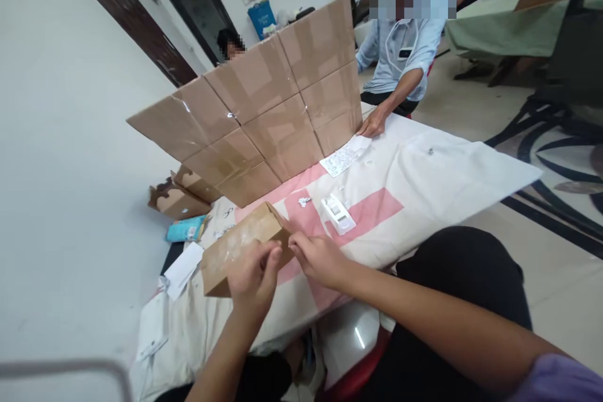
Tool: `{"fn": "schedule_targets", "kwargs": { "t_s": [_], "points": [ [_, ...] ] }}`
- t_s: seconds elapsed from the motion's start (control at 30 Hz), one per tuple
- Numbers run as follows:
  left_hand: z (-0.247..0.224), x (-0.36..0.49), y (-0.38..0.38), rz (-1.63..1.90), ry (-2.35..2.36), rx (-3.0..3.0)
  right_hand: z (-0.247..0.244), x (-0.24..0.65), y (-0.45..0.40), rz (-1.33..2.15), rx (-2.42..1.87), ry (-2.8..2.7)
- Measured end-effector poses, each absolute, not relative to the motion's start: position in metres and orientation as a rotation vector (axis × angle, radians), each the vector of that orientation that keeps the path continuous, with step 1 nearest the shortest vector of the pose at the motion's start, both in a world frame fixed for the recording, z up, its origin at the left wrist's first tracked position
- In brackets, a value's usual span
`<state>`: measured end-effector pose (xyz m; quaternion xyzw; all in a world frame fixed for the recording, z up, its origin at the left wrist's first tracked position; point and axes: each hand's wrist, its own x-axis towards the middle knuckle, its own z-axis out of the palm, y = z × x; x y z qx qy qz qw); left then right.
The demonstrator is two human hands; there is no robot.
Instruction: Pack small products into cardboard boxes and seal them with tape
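A brown cardboard box (225, 250) lies on the table, with crinkled clear tape shining along its top. My left hand (254, 270) is closed in front of the box's right part and hides some of it. Close beside it, at the box's right end, my right hand (320, 257) is pinched with its fingertips together. Whatever either set of fingers holds is too small or hidden to make out. A white device with a small window (338, 213) rests on the cloth beyond my right hand.
A tall cardboard screen (273, 107) stands across the table. Beyond it, a person's hand (374, 122) touches a handwritten sheet (343, 157). Crumpled paper bits (304, 201) lie near the device. At left are a blue packet (185, 229), cardboard boxes (181, 201) and white papers (183, 270).
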<state>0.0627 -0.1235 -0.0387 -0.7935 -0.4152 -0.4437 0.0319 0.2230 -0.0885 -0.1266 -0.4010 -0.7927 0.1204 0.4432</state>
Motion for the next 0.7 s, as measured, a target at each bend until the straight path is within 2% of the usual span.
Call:
{"fn": "schedule_targets", "kwargs": {
  "t_s": [0.13, 0.2, 0.33, 0.4, 0.53, 0.7],
  "points": [
    [-0.013, 0.111, -0.082, -1.938, -0.933, -1.997, -0.112, 0.232, -0.082, 0.321, -1.081, -1.937],
    [-0.005, 0.127, -0.062, -1.966, -1.027, -1.925, -0.103, 0.237, -0.081, 0.342, -1.140, -1.954],
    [0.001, 0.137, -0.040, -1.584, -1.702, -2.342, -0.089, 0.246, -0.079, 0.393, -1.229, -1.978],
    [0.000, 0.129, -0.043, -1.471, -1.881, -2.418, -0.086, 0.249, -0.079, 0.426, -1.219, -1.952],
    [-0.009, 0.085, -0.063, -1.282, -1.933, -2.208, -0.087, 0.250, -0.076, 0.527, -1.204, -1.874],
    [-0.037, -0.017, -0.067, -0.750, -2.207, -1.870, -0.097, 0.243, -0.068, 0.840, -1.103, -1.664]
  ]
}}
